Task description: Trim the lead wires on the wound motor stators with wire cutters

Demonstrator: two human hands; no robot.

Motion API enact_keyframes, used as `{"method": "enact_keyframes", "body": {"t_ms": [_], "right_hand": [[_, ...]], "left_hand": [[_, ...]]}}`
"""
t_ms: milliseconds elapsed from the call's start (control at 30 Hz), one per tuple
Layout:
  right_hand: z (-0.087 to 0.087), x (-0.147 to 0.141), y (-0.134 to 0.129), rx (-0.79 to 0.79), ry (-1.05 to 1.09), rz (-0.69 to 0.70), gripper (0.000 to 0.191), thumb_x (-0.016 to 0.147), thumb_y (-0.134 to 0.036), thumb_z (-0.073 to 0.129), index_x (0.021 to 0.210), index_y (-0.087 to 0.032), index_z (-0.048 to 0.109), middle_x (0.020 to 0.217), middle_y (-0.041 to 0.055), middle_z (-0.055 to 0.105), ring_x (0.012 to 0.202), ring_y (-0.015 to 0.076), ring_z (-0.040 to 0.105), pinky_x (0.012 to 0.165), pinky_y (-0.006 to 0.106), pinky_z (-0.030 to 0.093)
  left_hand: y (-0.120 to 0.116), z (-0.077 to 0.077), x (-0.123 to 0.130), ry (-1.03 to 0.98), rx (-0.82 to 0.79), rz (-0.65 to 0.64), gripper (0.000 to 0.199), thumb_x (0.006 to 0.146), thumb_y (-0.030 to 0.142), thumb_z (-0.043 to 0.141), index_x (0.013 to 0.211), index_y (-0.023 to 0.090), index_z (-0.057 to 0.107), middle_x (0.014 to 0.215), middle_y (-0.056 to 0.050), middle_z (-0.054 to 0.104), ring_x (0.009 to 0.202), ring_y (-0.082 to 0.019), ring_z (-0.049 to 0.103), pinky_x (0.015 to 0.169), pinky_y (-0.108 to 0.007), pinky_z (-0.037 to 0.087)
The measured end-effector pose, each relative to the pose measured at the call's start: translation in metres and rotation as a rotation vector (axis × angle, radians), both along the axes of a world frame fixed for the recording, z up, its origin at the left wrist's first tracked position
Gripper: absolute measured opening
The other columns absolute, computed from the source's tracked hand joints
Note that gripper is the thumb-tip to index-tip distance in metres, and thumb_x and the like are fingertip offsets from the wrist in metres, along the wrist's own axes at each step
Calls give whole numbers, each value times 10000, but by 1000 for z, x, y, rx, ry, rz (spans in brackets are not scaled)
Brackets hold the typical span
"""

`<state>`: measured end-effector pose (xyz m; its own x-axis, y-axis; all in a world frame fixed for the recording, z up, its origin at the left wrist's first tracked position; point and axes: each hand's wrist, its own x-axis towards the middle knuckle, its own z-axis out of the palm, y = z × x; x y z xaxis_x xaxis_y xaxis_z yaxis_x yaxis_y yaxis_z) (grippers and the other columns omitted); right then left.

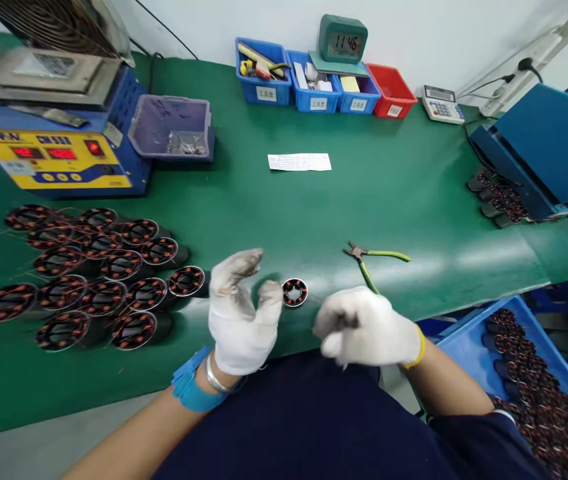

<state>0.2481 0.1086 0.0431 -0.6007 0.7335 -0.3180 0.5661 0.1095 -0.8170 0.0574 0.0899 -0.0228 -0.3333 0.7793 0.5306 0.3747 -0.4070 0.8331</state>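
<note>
A motor stator (295, 293) with copper windings in a round housing stands on the green table, between my two gloved hands. My left hand (244, 317) is just left of it, thumb and fingers apart, with nothing visible between them. To its right, my right hand (364, 327) has its fingers curled in; whatever they may hold is hidden, and the fingertips are slightly blurred. Green-handled cutting pliers (364, 253) lie with jaws spread beyond my right hand, which covers part of one handle. Several more wound stators (121, 265) stand grouped at the left.
A blue-yellow control unit (59, 160) and a purple bin (199, 143) occupy the back left. Tool boxes (264, 90), a clock (343, 40) and a calculator (443, 105) line the back. A blue machine (544, 147) stands right, above a stator-filled blue crate (457, 340). A paper strip (299, 162) lies mid-table.
</note>
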Motion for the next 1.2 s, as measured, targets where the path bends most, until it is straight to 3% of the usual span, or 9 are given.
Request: {"method": "enact_keyframes", "body": {"t_ms": [200, 300, 367, 467, 633, 733, 833, 933, 1200], "right_hand": [[-5, -57, -20, 729, -62, 182, 268, 915, -403, 475, 827, -197, 623, 789, 31, 671, 670, 162, 600, 552, 274, 333], [-15, -74, -24, 844, -37, 262, 301, 925, -430, 423, 878, -195, 604, 795, 32, 670, 635, 179, 605, 524, 296, 336], [-14, -76, -24, 862, 28, 293, 350, 924, -489, 413, 858, -202, 601, 776, 25, 662, 624, 183, 607, 507, 304, 341], [-2, -55, -15, 781, 171, 233, 419, 951, -522, 365, 813, -207, 605, 771, 22, 650, 663, 175, 616, 555, 308, 412], [-1, 0, 6, 408, 157, -317, 658, 707, -586, 709, 1203, -180, 563, 1094, 77, 644, 932, 202, 637, 804, 322, 507], [-20, 2, 8, 198, -102, -245, 712, 585, -563, 799, 1176, -224, 594, 1099, 58, 654, 917, 219, 634, 757, 317, 487], [-35, -13, 6, 174, -233, -182, 386, 749, -572, 669, 930, -231, 656, 867, 16, 668, 774, 177, 605, 644, 276, 402], [-45, -22, 7, 212, -216, -158, 298, 916, -414, 467, 771, -205, 624, 724, 0, 623, 681, 131, 549, 595, 258, 323], [-48, -12, 11, 57, -146, -182, 330, 887, -384, 490, 662, -176, 613, 592, -22, 579, 560, 91, 483, 515, 233, 263]], "left_hand": [[22, 32, 5, -130, 90, 105, 568, 805, 397, 707, 1292, 243, 459, 1330, -112, 479, 1145, -233, 575, 961, -418, 493], [26, 46, -1, -143, 42, -5, 956, 610, 491, 852, 1402, 349, 335, 1477, -77, 340, 1328, -296, 430, 1080, -489, 404], [25, 51, -4, -237, -68, -106, 821, 718, 590, 741, 1399, 369, 340, 1497, -65, 348, 1360, -304, 408, 1098, -517, 389], [20, 52, -10, -314, -176, -236, 511, 941, 554, 447, 1384, 305, 391, 1428, -109, 475, 1296, -279, 503, 1063, -509, 440], [15, 37, -31, 432, -248, -484, 875, 688, 420, 798, 1435, 224, 389, 1509, -111, 403, 1387, -313, 390, 1152, -487, 368], [15, 21, -35, 667, -374, -584, 751, 753, 372, 717, 1416, 177, 422, 1479, -109, 447, 1356, -280, 438, 1138, -452, 398], [15, 8, -30, 660, -425, -600, 483, 827, 292, 617, 1290, 176, 547, 1329, -82, 589, 1226, -233, 559, 1069, -403, 460], [12, 3, -24, 604, -437, -595, 354, 851, 275, 597, 1193, 183, 593, 1207, -63, 639, 1108, -209, 611, 979, -371, 500], [10, 2, -17, 643, -427, -601, 182, 823, 230, 589, 1001, 194, 573, 1020, -47, 566, 929, -204, 557, 816, -355, 485]]}}
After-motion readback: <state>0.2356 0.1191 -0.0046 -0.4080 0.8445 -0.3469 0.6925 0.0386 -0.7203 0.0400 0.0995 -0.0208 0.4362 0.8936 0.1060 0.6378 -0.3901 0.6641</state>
